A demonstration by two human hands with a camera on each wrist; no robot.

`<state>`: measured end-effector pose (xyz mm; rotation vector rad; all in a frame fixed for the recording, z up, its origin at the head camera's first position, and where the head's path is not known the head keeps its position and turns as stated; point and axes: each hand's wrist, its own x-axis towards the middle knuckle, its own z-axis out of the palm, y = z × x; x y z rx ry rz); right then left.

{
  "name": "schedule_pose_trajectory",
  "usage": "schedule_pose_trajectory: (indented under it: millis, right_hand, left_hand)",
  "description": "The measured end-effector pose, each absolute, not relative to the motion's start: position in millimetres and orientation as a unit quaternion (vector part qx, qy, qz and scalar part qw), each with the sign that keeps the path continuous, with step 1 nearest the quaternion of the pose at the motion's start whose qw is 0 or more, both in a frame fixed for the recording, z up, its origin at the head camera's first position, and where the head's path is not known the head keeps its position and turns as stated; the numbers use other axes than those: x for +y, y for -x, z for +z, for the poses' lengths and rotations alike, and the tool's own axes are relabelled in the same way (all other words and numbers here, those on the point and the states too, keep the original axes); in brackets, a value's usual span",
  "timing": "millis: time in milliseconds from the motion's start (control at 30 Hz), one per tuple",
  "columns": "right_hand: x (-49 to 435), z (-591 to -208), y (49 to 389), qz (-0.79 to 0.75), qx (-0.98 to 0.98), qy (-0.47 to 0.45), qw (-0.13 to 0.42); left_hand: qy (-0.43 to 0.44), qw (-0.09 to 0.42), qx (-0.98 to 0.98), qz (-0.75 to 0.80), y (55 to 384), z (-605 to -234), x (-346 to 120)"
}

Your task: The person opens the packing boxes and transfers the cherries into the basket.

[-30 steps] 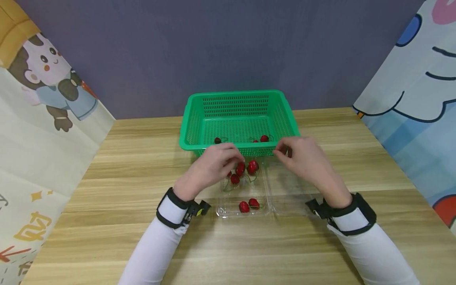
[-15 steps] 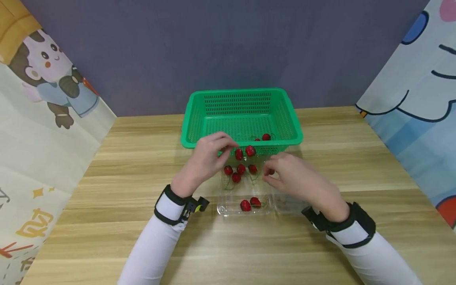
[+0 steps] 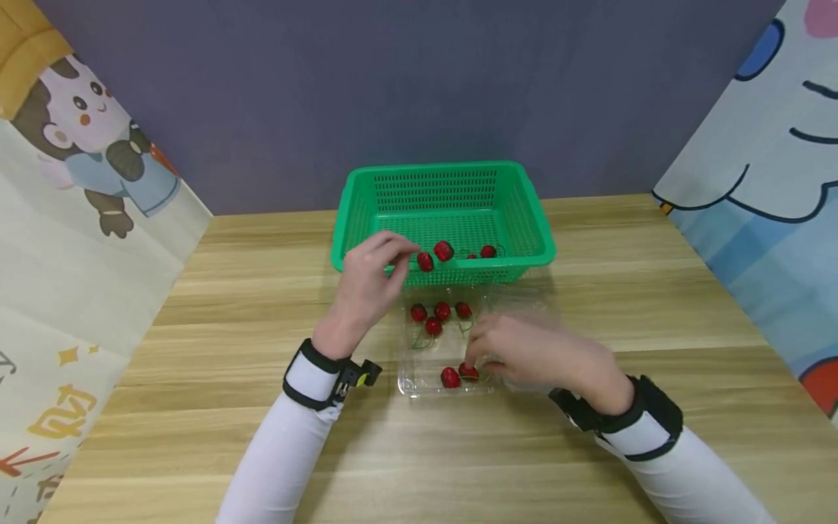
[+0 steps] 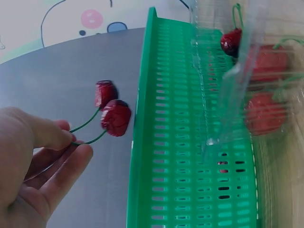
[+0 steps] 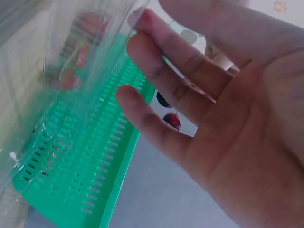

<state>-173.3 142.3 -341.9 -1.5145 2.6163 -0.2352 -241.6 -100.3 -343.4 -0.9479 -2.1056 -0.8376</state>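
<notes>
My left hand (image 3: pixel 369 280) pinches the thin green stems of two joined cherries (image 4: pixel 116 118) between thumb and fingertips. They dangle at the near rim of a green slotted basket (image 3: pixel 432 169). Below it lies a clear plastic box (image 3: pixel 414 391), its lid folded out to the right. Several cherries (image 3: pixel 433 326) sit in its far half. My right hand (image 3: pixel 524 349) reaches over the box's front part, fingertips right at a cherry (image 3: pixel 468 373) beside another cherry (image 3: pixel 450 378). In the right wrist view its fingers (image 5: pixel 152 126) are extended and apart.
A few cherries (image 3: pixel 487 251) lie inside the basket near its front wall. The wooden table (image 3: pixel 275 291) runs to a dark grey wall (image 3: pixel 419 80) behind. Printed cartoon sheets (image 3: pixel 78 291) border both sides.
The left hand has lifted the paired cherries out of the box, up and away to the basket's rim. The right hand has moved down and left from the basket's corner to the front cherries.
</notes>
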Motion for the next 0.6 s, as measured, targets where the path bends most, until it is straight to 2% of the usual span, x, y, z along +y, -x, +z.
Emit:
schedule_pose_trajectory:
  millis: [233, 600]
  right_hand:
    - [139.0, -347.0, 168.7, -0.061, 0.853, 0.515, 0.050]
    - [135.1, -351.4, 165.5, -0.082, 0.864, 0.487, 0.096]
  left_hand:
    - [0.308, 0.368, -0.808, -0.343, 244.6, -345.8, -103.0]
    - [0.227, 0.390, -0.822, -0.348, 250.0, -351.9, -108.9]
